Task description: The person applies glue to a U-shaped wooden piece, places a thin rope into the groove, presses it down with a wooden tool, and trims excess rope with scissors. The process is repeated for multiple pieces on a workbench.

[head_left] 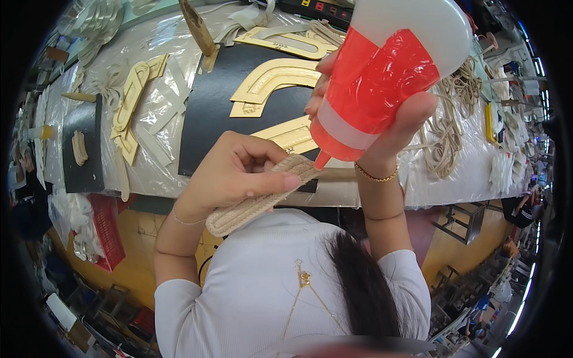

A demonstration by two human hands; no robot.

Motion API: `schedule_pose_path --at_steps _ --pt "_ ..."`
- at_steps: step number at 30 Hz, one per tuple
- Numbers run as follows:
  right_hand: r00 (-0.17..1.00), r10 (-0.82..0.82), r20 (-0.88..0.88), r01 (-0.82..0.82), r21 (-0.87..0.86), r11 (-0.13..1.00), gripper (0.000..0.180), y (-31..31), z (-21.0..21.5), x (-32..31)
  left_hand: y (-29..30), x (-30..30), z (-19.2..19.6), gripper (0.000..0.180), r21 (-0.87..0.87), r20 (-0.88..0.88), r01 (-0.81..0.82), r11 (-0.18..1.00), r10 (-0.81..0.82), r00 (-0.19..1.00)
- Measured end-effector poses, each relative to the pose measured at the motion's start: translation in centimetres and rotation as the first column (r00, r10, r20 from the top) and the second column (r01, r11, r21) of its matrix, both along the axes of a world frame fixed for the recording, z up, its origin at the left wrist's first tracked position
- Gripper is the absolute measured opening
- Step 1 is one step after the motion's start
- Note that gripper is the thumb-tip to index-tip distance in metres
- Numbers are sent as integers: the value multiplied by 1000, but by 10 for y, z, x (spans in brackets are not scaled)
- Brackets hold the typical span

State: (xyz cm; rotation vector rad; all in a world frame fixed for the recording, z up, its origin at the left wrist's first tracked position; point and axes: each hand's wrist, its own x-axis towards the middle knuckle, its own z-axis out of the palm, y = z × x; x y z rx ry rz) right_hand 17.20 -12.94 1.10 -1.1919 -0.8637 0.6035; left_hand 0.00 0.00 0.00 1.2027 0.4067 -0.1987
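Observation:
Close in front of my chest, my left hand (245,173) grips a beige braided strip (239,216), coiled into a long narrow oval, thumb on top and fingers beneath. My right hand (391,122) is wrapped round a big squeeze bottle (382,83) with a red lower part and a whitish upper part. The bottle is tipped nozzle down, and its red tip meets or nearly meets the far right end of the braided piece. I cannot make out any glue or liquid at the tip.
Curved gold templates (274,80) lie on a black board (209,101), with another gold template (130,104) to the left. A wooden handle (197,27) stands at the back. Beige cord (444,143) lies in loops at right; a red crate (107,235) stands at lower left.

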Motion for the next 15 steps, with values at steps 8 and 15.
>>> schedule_pose_path --at_steps 8,15 --pt "938 153 -311 -111 148 983 111 -13 -12 6 -5 4 2 28 -30 -7 -11 999 11 1000" --pt "799 317 -511 -198 274 941 107 -43 -54 16 13 -19 -17 33 -160 92 -81 984 97 991"
